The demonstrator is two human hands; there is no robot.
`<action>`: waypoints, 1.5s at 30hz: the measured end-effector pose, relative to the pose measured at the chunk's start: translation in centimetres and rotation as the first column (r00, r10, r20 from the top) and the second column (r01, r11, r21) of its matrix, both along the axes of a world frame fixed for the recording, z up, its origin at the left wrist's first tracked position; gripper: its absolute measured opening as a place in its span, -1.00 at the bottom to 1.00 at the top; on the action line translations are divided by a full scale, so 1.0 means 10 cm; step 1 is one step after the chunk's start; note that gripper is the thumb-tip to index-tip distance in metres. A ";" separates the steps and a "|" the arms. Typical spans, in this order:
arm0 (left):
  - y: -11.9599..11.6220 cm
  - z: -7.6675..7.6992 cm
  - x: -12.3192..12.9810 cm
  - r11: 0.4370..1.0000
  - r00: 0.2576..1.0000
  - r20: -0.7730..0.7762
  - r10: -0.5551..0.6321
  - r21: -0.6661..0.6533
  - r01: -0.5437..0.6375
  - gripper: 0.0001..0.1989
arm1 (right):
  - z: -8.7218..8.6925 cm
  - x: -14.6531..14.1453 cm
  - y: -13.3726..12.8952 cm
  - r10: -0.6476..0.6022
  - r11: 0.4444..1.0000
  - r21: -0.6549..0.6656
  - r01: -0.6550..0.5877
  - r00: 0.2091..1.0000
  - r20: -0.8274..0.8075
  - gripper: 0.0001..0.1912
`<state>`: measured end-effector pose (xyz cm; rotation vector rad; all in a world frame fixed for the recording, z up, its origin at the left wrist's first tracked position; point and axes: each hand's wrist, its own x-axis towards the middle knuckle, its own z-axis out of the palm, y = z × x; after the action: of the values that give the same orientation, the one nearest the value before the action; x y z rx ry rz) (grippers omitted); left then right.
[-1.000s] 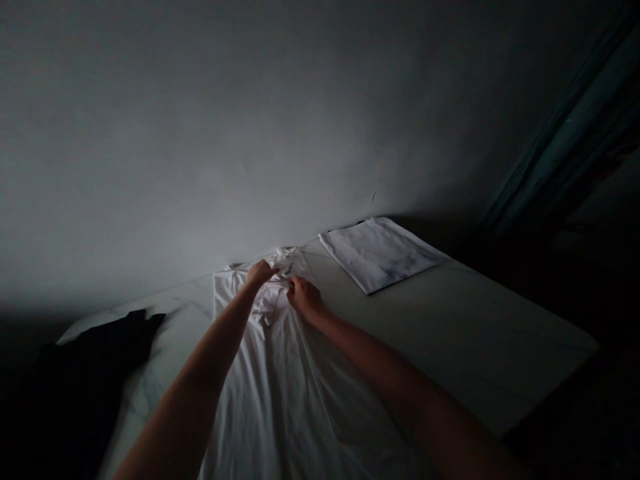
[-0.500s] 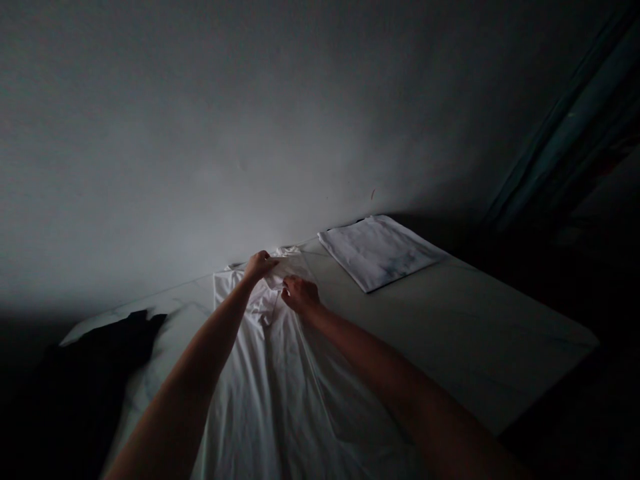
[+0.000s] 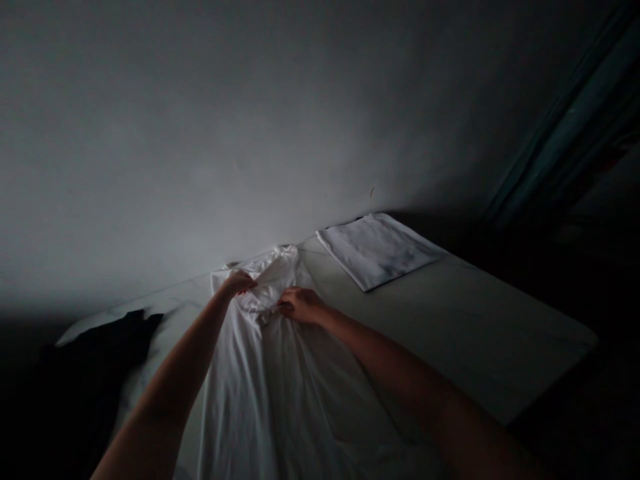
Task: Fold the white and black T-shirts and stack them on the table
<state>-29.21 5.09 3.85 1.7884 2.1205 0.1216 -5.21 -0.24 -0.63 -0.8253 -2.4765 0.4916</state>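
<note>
A white garment (image 3: 295,387), wrinkled and bunched near its far end, lies spread lengthwise over the table; whether it is a shirt or a dress I cannot tell. My left hand (image 3: 240,283) pinches its cloth at the upper left, and a fold stretches from the fingers toward the far right corner. Close by on the right, my right hand (image 3: 300,305) has its fingers curled and closed on the same cloth beside the bunched part. Dim light hides the exact fingertips.
A folded white cloth (image 3: 377,250) lies at the table's back right. Dark clothing (image 3: 100,360) drapes over the left side. The pale marbled table (image 3: 480,333) stands against a grey wall (image 3: 240,133). A teal curtain-like cloth (image 3: 560,133) hangs at the right.
My left hand has come nearer and to the left, pulling the cloth with it. My right hand has moved slightly nearer, and its fingers have closed on the garment.
</note>
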 end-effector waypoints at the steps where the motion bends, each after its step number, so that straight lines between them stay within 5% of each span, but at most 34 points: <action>1: -0.01 -0.01 0.00 1.000 0.999 -0.035 0.010 0.009 -0.009 -0.75 | -0.01 -0.01 0.03 0.020 1.000 -0.003 -0.020 1.000 -0.006 -0.84; 4: -0.01 0.00 0.07 0.993 0.987 -0.148 0.063 0.106 -0.048 -0.88 | 0.04 -0.04 0.20 -0.099 0.995 0.008 0.099 0.995 0.012 -0.76; 8: 0.02 -0.05 0.43 0.919 0.952 -0.306 0.018 0.381 0.105 -0.64 | 0.15 -0.10 0.67 -0.406 0.914 0.078 0.399 0.893 0.194 -0.63; 12: 0.04 -0.36 0.85 0.847 0.923 -0.353 -0.153 0.435 0.307 -0.50 | 0.10 -0.15 1.13 -0.374 0.928 0.112 0.356 0.890 0.261 -0.63; 17: -0.02 -0.83 1.00 0.900 0.915 -0.384 -0.126 0.344 0.268 -0.36 | -0.13 -0.21 1.46 -0.339 0.941 0.114 0.319 0.883 0.324 -0.51; 24: -0.09 -0.88 0.97 0.900 0.895 -0.431 -0.112 0.339 0.276 -0.32 | -0.20 -0.25 1.69 -0.411 0.910 0.093 0.403 0.851 0.327 -0.40; 29: -0.12 -0.80 1.00 0.918 0.898 -0.419 -0.133 0.290 0.271 -0.34 | -0.13 -0.12 1.58 -0.374 0.922 0.215 0.321 0.882 0.288 -0.43; 33: -0.14 -0.73 0.99 0.924 0.906 -0.394 -0.157 0.266 0.276 -0.37 | -0.21 0.20 1.28 -0.127 0.976 0.212 0.051 0.924 0.362 -0.45; 39: -0.13 -0.60 0.98 0.942 0.951 -0.239 -0.194 0.226 0.249 -0.43 | -0.21 0.62 0.62 -0.334 0.935 0.239 0.264 0.882 0.333 -0.43; 43: -0.16 -0.57 0.94 0.910 0.954 -0.203 -0.219 0.310 0.275 -0.48 | -0.12 0.65 0.27 -0.173 0.977 0.184 0.111 0.915 0.365 -0.44; 45: -0.18 -0.55 0.87 0.909 0.954 -0.196 -0.226 0.311 0.279 -0.52 | -0.06 0.67 0.16 -0.237 0.969 0.164 0.186 0.887 0.396 -0.46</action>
<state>-20.48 3.25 -1.68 2.3275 2.0397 0.3007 1.51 1.35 -1.24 -1.2398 -2.7099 0.0875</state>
